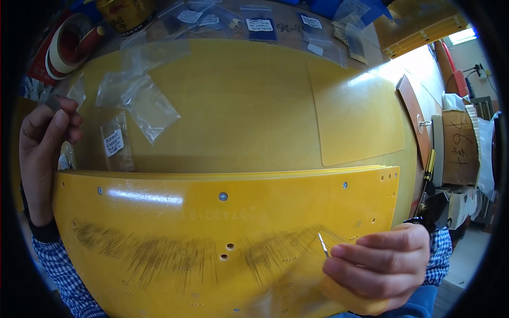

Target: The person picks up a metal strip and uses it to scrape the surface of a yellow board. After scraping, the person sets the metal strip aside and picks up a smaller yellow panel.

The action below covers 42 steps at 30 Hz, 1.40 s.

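Raised at the far left, my left hand [45,127] pinches a small dark grey block [53,103] between thumb and fingers. At the lower right my right hand [379,265] is closed around a thin pointed metal bit [322,245], its silvery tip sticking out toward the upper left. The rest of the bit is hidden by the fingers. Beneath lies a large yellow board [286,201] with screws and small holes. Two patches of fine dark lines [154,259] fan across it; whether these are marks or thin pins I cannot tell.
Clear plastic bags [151,103] lie beyond the board, one with a white label [113,142]. Tape rolls [69,45] and a gold can [124,16] stand at the far left. More labelled bags [260,26] line the back. A cardboard box [460,148] is at the right.
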{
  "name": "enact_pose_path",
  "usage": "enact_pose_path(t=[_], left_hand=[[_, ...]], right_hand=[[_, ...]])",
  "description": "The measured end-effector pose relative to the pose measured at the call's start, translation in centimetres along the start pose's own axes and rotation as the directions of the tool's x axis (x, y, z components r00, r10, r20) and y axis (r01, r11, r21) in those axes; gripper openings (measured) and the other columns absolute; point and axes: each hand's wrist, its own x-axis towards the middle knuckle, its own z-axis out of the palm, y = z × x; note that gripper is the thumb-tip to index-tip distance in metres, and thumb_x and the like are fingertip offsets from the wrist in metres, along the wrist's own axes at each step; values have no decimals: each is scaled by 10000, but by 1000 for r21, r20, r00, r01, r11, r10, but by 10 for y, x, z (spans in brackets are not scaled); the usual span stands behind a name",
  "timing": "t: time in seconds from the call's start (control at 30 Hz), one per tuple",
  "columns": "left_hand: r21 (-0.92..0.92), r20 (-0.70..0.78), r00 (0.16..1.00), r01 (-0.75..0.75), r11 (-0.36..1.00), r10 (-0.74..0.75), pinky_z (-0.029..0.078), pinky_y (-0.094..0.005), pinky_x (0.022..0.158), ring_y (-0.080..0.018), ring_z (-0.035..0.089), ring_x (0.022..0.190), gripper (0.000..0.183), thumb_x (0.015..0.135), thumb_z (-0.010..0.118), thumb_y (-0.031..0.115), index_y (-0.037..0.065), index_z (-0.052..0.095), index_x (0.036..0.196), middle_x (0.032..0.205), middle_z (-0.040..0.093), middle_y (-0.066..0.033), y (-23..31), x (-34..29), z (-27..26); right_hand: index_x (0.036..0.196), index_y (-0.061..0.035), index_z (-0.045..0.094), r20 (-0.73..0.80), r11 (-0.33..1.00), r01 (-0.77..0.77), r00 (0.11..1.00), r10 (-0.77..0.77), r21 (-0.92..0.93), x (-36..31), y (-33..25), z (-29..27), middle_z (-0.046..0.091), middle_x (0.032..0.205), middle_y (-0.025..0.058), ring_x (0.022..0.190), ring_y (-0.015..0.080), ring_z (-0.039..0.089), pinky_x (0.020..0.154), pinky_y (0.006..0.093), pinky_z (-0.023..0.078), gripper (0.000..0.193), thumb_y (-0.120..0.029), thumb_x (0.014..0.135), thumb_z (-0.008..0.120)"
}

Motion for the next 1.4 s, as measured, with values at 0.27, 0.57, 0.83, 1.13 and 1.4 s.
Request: enact_pose_path(t=[0.27, 0.57, 0.83, 1.13, 1.4], left_hand=[[-41, -13, 1000, -9, 999, 9, 453, -204, 668, -73, 552, 691, 173, 876, 560, 160, 32, 603, 984, 805, 604, -41, 3, 3, 4], [-14, 25, 1000, -5, 1000, 6, 451, -202, 661, -72, 548, 680, 171, 878, 557, 163, 30, 607, 974, 790, 603, -37, 0, -1, 0], [-2, 24, 1000, -10, 1000, 10, 453, -199, 658, -69, 554, 674, 181, 875, 562, 174, 28, 610, 971, 787, 607, -38, 2, 1, -1], [-8, 31, 1000, -1, 1000, 1, 460, -205, 669, -73, 563, 691, 173, 873, 564, 162, 34, 609, 980, 795, 610, -41, 5, -1, -3], [-47, 59, 998, 0, 999, 3, 462, -206, 670, -72, 565, 694, 170, 874, 560, 155, 32, 612, 978, 802, 614, -44, -2, 5, 3]], right_hand=[[757, -180, 645, -53, 986, -97, 994, 91, -137, 2, -9, -2, 636, 827, -75, 710, 50, 605, 626, 180, 401, 103, -97, 720, 596], [811, -113, 644, -25, 918, -196, 976, 218, 344, 2, 1, 1, 656, 904, 23, 737, 112, 644, 647, 180, 460, 66, -78, 755, 647], [838, -57, 653, -122, 976, 196, 971, -206, -90, 1, 7, 7, 660, 889, 53, 756, 147, 622, 698, 234, 438, 139, -135, 784, 551], [848, -54, 652, -186, 989, 150, 971, -147, -1, 0, 3, 7, 660, 889, 55, 728, 142, 613, 656, 243, 423, 148, -152, 766, 578], [768, -156, 638, -19, 991, -96, 995, 94, -96, 3, -5, 11, 657, 847, -39, 663, 60, 596, 583, 194, 368, 103, -66, 721, 624]])
